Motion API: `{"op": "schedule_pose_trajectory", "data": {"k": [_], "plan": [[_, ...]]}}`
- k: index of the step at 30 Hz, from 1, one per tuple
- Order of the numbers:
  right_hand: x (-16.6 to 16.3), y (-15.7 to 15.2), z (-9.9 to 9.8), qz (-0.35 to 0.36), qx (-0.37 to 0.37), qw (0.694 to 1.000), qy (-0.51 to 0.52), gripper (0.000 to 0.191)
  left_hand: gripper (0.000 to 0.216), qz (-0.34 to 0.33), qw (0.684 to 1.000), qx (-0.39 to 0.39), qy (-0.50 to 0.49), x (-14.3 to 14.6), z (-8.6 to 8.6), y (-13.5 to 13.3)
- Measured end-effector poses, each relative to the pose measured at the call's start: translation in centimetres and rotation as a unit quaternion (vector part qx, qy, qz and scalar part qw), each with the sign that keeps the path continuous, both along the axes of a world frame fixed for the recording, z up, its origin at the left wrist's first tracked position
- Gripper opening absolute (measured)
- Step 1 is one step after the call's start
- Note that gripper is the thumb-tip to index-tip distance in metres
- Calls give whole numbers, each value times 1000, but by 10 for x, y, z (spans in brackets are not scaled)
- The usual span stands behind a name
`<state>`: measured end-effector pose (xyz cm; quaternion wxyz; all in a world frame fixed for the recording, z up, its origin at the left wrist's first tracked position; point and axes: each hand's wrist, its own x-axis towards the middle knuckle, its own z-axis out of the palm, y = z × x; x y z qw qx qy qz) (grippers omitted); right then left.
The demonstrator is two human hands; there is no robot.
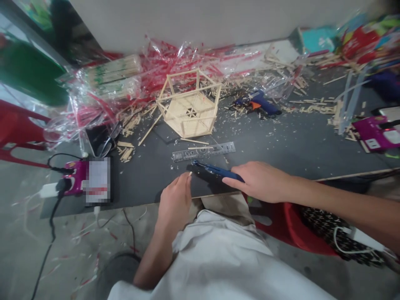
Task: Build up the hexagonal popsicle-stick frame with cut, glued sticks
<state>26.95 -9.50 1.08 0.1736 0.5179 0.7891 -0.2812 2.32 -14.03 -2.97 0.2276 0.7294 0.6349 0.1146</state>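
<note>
My left hand is closed near the table's front edge, pinching a small wooden stick whose pale tip shows past the fingers. My right hand grips blue-handled pliers, their jaws pointing left, just above and apart from the stick tip. Beyond the jaws lies a clear plastic ruler with a thin stick across it. Behind the ruler stands a hexagonal wooden stick frame, with a slatted base and upright posts.
A blue glue gun rests right of the frame among stick scraps. Bundled sticks in plastic lie at the back left. Purple power strips sit at both sides, with cables at the left. A phone and glasses are at the left.
</note>
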Motion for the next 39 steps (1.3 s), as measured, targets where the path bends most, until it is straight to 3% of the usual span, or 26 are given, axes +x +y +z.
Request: {"op": "schedule_pose_trajectory", "data": {"k": [3,5,11,18,21,24,28,30,32,35,37,39], "plan": [[13,-3,-1,-35,67,997,-34,47,40,7,1000,27,-8,-12,-1,1],[23,-4,-1,-80,118,987,-70,44,45,-24,998,48,-24,-21,-1,4],[58,-5,-5,-265,188,925,-196,41,40,-75,988,129,-29,-30,1,16],[104,-10,-50,-244,340,862,-285,54,35,-133,976,173,5,-16,9,38],[117,-9,-66,-236,375,852,-277,61,37,-132,979,158,-1,-13,12,46],[122,-11,-70,-255,388,851,-247,69,38,-120,986,117,27,-11,13,50],[119,-12,-55,-235,323,900,-173,75,38,-112,987,32,110,-10,18,55],[111,-10,-44,-241,304,911,-139,74,38,-120,985,10,123,-9,24,59],[99,-6,-33,-256,330,905,-85,67,40,-130,985,10,114,-8,34,64],[72,3,-10,-243,439,862,73,46,40,-154,982,26,110,-6,54,76],[51,12,10,-186,425,861,205,33,35,-174,974,62,134,-3,70,89],[29,26,32,-116,393,870,274,29,33,-197,967,105,125,0,86,105]]}}
